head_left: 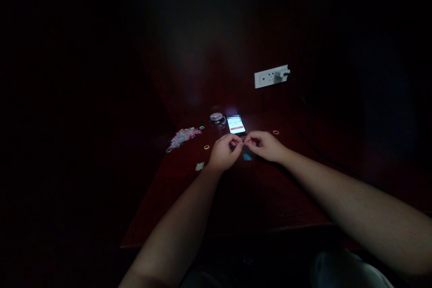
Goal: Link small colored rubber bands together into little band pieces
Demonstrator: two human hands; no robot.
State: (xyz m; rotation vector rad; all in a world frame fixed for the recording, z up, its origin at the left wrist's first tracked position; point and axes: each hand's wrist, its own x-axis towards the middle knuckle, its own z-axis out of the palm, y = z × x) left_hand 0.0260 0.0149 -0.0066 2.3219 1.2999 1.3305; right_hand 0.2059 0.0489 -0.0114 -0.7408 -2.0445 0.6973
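Observation:
My left hand [225, 150] and my right hand [265, 145] meet over the table, just in front of a lit phone [236, 126]. Thumb and fingers of each are pinched together, fingertips almost touching. Something small and pale seems to sit between them, too tiny and dim to name. Beneath the hands lies a small bunch of blue elastic bands [247, 157]. A pale, whitish bunch of bands [200, 166] rests left of my left wrist. Farther left spreads a heap of mixed pink, purple and green bands [185, 138].
A lidded clear jar [217, 120] stands left of the phone. Single bands lie apart: a yellow one [206, 147] and an orange one [276, 132]. A wall socket [270, 77] holds a plug, its dark cable running down at right. The dark red table [175, 198] has a left edge.

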